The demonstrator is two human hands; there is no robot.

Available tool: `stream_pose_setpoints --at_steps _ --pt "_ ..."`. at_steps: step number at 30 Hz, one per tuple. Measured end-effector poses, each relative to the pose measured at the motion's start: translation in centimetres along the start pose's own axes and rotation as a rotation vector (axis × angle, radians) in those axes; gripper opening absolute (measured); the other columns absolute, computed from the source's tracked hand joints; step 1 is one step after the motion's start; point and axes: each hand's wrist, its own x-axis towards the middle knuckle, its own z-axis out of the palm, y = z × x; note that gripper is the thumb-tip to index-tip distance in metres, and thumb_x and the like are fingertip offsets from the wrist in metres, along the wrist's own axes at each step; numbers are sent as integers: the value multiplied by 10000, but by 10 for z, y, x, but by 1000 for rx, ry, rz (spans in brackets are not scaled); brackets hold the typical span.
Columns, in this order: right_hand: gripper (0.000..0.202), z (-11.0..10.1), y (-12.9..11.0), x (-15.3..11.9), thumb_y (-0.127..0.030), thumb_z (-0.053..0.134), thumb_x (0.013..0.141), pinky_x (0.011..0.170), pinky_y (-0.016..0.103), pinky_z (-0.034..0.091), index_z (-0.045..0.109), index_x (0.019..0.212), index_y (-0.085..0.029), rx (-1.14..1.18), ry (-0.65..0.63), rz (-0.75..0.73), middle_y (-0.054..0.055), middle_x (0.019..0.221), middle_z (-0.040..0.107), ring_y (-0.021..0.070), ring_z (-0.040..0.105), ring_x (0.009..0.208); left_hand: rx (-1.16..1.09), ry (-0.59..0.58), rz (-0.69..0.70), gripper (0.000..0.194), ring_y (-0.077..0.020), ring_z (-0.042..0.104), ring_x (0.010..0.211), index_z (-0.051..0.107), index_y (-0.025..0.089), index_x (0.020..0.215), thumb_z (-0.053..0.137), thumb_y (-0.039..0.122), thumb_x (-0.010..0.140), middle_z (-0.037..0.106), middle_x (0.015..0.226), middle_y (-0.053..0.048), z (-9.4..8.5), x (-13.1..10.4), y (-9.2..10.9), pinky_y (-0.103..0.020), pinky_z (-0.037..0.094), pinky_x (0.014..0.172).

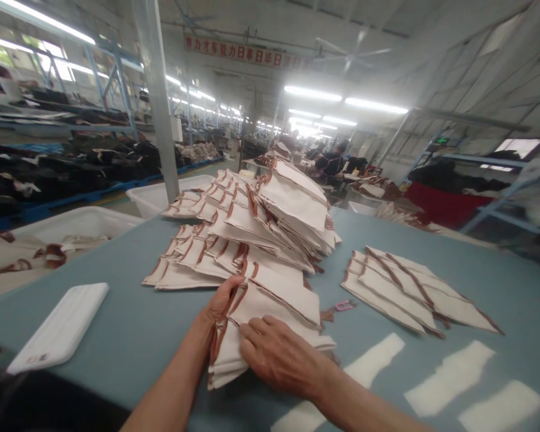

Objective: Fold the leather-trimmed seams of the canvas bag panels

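Cream fabric panels (pixel 270 291) with brown trim lie stacked in front of me on the blue-green table. My left hand (pixel 225 300) grips their left edge, thumb on top and the other fingers mostly hidden. On the nearest panels rests my right hand (pixel 279 354), its fingers curled together against the cloth; the fingertips are partly hidden. Right behind my hands rises a tall, uneven heap of similar panels (pixel 292 198). A smaller fanned pile of panels (pixel 405 285) lies to the right. Between the piles is a small pink-handled tool (pixel 343 305), perhaps thread snips.
A white phone-like slab (pixel 60 330) lies at the left of the table (pixel 130 336). White bins (pixel 94 222) stand beyond the left edge, one holding brown-trimmed pieces. A metal post (pixel 157 102) rises behind the table. Pale patches (pixel 450 375) mark the tabletop at right.
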Motion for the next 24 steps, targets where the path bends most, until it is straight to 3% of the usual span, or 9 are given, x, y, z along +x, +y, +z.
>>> stream_pose_setpoints --at_steps 5,9,14,17,19,21,24 --pt "141 21 9 -29 -63 563 1005 861 376 482 600 966 -193 52 125 85 79 1042 712 238 620 983 29 -38 -49 340 -252 694 1066 635 165 1293 660 348 1008 669 1284 -102 -15 -18 14 -453 610 896" --pt "189 42 5 -37 -15 548 982 842 371 509 618 1028 -185 103 162 188 91 1067 728 236 649 955 91 -9 -34 323 -250 695 1068 643 167 1284 668 328 1005 672 1284 -102 -21 -19 15 -451 612 897" --pt "270 49 -12 -34 5 566 937 822 382 549 636 1129 -171 180 215 314 127 1218 738 258 684 974 124 112 62 347 -260 687 1093 628 168 1308 667 331 1004 659 1309 -107 -23 -4 26 -466 606 913" --pt "277 47 -23 -30 -132 664 927 909 391 571 630 1195 -192 259 271 341 119 1363 692 276 681 1124 133 143 86 355 -260 687 1096 624 169 1316 666 334 1005 657 1312 -109 -27 4 46 -469 605 914" --pt "300 46 -28 -26 -242 696 922 920 353 589 623 1212 -210 319 312 363 97 1348 705 251 697 1135 147 151 79 352 -260 688 1092 626 168 1312 667 334 1004 659 1309 -109 -31 3 56 -468 606 912" --pt "314 48 -26 -20 -272 667 936 914 334 600 607 1240 -217 354 367 422 94 1282 735 234 718 1110 157 153 77 348 -256 691 1084 627 167 1308 667 331 1004 662 1301 -108 -35 -4 60 -463 608 906" --pt "352 49 -10 -7 -223 609 945 966 439 585 575 1293 -181 341 470 561 164 1287 716 295 693 1173 163 137 95 328 -244 699 1051 636 164 1288 665 328 1006 674 1271 -102 -40 -17 55 -444 616 882"
